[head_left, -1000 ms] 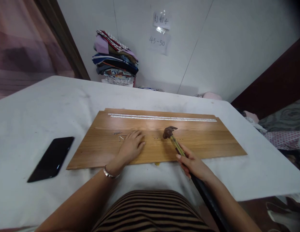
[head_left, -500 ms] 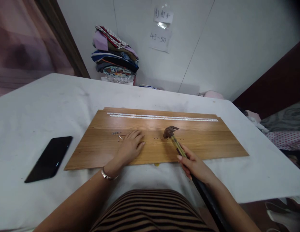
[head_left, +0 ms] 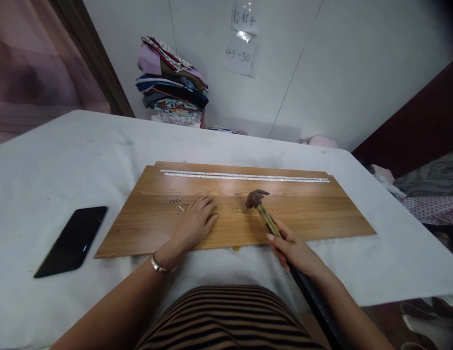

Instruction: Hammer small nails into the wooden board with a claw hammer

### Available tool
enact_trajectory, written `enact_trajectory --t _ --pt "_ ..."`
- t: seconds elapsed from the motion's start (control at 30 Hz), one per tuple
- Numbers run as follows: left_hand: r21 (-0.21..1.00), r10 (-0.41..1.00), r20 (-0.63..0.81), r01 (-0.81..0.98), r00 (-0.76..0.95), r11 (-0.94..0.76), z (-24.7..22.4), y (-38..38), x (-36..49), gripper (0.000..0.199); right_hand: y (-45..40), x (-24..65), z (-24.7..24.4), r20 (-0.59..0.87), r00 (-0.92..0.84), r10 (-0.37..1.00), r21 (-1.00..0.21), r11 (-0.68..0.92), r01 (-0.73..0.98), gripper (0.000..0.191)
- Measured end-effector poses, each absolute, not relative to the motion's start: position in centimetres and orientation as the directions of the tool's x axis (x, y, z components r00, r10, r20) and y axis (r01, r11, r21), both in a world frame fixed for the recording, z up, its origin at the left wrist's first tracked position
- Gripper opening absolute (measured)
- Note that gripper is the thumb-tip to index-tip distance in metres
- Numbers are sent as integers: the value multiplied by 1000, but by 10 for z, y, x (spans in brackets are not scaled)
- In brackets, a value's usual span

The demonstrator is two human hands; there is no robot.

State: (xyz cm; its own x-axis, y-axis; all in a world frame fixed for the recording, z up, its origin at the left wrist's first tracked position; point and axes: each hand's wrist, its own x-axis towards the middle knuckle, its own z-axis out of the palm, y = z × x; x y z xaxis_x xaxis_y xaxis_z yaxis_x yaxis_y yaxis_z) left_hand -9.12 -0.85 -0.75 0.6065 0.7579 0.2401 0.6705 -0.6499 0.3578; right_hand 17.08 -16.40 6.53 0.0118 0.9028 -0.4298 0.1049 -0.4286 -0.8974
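Observation:
A claw hammer with a rusty head and a yellow and black handle is in my right hand, fingers wrapped round the grip. Its head hovers over or rests on the wooden board; I cannot tell which. My left hand lies flat on the board, left of the hammer, fingers stretched out. Several loose nails lie just beyond and left of those fingers. Small dark dots run in a row on the wood beside the hammer head. Two white measuring strips run along the board's far side.
A white-covered table carries the board. At the left lies a black phone or tablet. Folded clothes are stacked behind the table's back edge, against the wall. Handwritten paper signs hang on the wall.
The view has shifted very slightly. Both hands, the hammer and the nails keep the same places on the board.

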Motion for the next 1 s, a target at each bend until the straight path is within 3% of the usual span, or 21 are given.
enact_trajectory --t 1.0 --pt "337 744 272 664 610 -668 -14 -6 -91 37 -161 174 55 -405 -26 914 -914 -405 31 63"
